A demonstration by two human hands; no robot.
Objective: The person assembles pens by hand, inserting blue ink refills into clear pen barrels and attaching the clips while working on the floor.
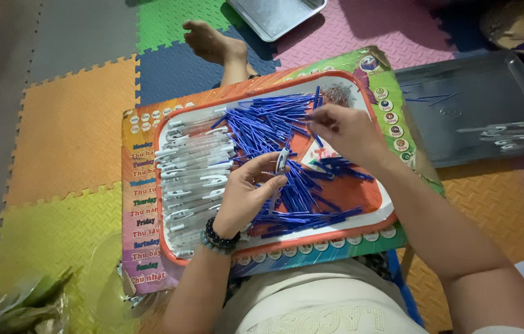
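Hands w/ work over red-rimmed white plastic tray (381,196): I saw left hand (244,193) gripping a clear plastic pen barrel (281,162), right hand (347,130) pinching thin blue pen refills (274,127) heaped approx. mid-tray.

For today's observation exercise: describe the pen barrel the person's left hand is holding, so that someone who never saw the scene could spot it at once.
Start at the white tray with the orange rim on the person's lap. Near its middle, the left hand pinches one clear pen barrel with a white clip. Unlike the barrels lying flat in the pile on the tray's left side, it stands upright over the blue refills.
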